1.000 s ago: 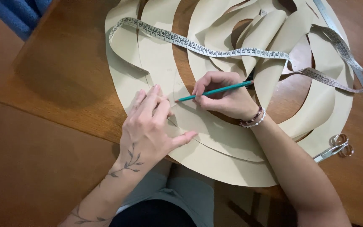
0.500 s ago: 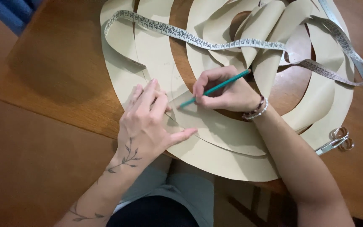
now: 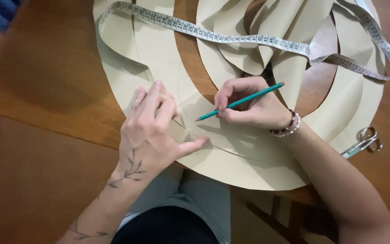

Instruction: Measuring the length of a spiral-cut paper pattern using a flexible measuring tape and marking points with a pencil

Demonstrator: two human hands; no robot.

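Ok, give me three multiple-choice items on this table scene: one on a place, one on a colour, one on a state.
1. Where do the scissors lie?
A. under the left hand
B. at the table's right side, past the paper's edge
C. on the measuring tape

2. What colour is the pencil?
A. teal green
B. red
C. yellow

3. How is the left hand placed?
A. lifted in the air
B. fist around the tape
C. flat, fingers spread, pressing on the beige paper

Answers: 1 B, they sit on bare wood beside the paper. 2 A, the shaft in the right hand is teal. 3 C, the palm lies on the sheet.
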